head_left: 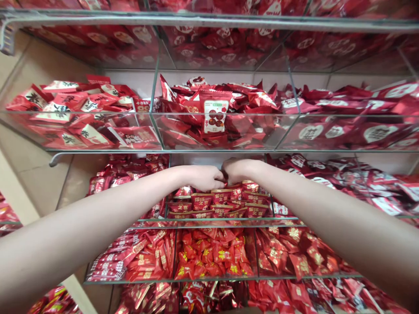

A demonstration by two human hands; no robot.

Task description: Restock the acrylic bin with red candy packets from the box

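Both arms reach into the middle compartment of a glass-fronted shelf, over small red candy packets [219, 209] with gold lettering. The packets stand upright in rows. My left hand [203, 178] is closed at the back of these rows, its fingers curled in toward the right. My right hand [239, 170] bends downward right beside it, fingers closed and mostly hidden behind the hand. The two hands meet or nearly touch at the fingertips. Whatever lies between the fingers cannot be made out. Red packet tops show directly below both hands.
A glass shelf edge [209, 151] runs just above my hands, and a lower glass front [222, 222] runs below. Glass dividers [158, 87] separate the compartments. Red snack packets [216, 115] fill the tray above; yellow-printed red packets [214, 255] lie below.
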